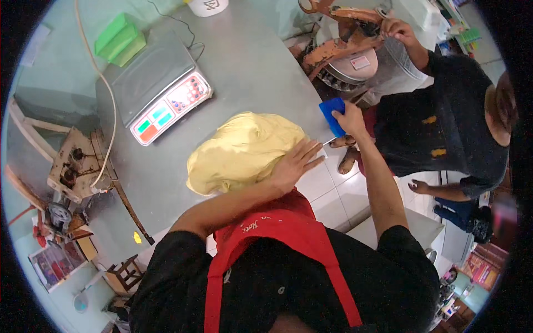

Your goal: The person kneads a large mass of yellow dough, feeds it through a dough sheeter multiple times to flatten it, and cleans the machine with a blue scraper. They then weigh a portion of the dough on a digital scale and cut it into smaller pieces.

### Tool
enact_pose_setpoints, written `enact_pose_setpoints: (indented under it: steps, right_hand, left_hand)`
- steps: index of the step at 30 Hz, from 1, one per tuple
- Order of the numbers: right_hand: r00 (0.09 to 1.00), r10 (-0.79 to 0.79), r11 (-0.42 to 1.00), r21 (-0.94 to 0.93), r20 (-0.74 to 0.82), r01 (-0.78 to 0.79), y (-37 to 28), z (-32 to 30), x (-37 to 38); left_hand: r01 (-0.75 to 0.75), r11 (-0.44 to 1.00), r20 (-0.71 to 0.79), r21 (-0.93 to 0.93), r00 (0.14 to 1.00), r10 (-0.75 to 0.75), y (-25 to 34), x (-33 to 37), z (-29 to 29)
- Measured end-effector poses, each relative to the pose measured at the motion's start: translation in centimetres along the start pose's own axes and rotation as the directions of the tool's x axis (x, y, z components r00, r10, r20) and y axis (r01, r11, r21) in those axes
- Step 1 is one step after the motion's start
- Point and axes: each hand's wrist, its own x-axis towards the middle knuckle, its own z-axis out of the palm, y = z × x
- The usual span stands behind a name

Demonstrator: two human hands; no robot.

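A large mound of smooth yellow dough (239, 147) lies on the metal table (261, 66), close to its front edge. My left hand (296, 165) rests against the dough's right side, fingers stretched out and slightly spread, with nothing gripped. Off the table's right edge, my right hand (351, 120) is closed round a blue dough scraper (331, 110), apart from the dough. A thin pale line runs between my left fingertips and the scraper; what it is cannot be made out.
A digital scale (169, 105) stands behind the dough to the left, beside a green plastic container (119, 39). At right, another person (444, 111) reaches to an orange-framed machine (347, 50). A hose (100, 72) hangs at far left, near a metal-framed machine (75, 166).
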Motion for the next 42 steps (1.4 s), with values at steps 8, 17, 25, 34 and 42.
enact_pose_setpoints:
  steps: [8,17,25,34,42]
  right_hand:
    - [0.981,0.141,0.965,0.204,0.134,-0.167,-2.9,9.3,-14.2]
    - [0.934,0.239,0.931,0.211,0.265,-0.298,-13.9,11.2,-20.9]
    - [0.970,0.244,0.963,0.127,-0.022,-0.239,-5.5,7.0,-8.6]
    - [0.972,0.044,0.926,0.355,0.230,-0.126,-14.8,13.1,-16.8]
    - [0.978,0.206,0.946,0.264,-0.041,-0.188,1.0,7.4,-18.7]
  left_hand:
    - [-0.073,0.977,-0.062,-0.202,0.996,0.061,-3.2,-2.5,-0.1]
    - [0.665,0.290,0.322,-0.688,0.639,-0.699,-19.1,-7.7,-6.8]
    - [0.578,0.810,-0.134,-0.106,0.798,-0.587,-2.8,-9.8,-6.0]
    - [0.869,0.431,0.097,-0.244,0.464,-0.880,-16.3,-6.3,-5.0]
    - [0.510,0.737,-0.599,-0.444,0.443,-0.667,-8.7,-14.4,-11.3]
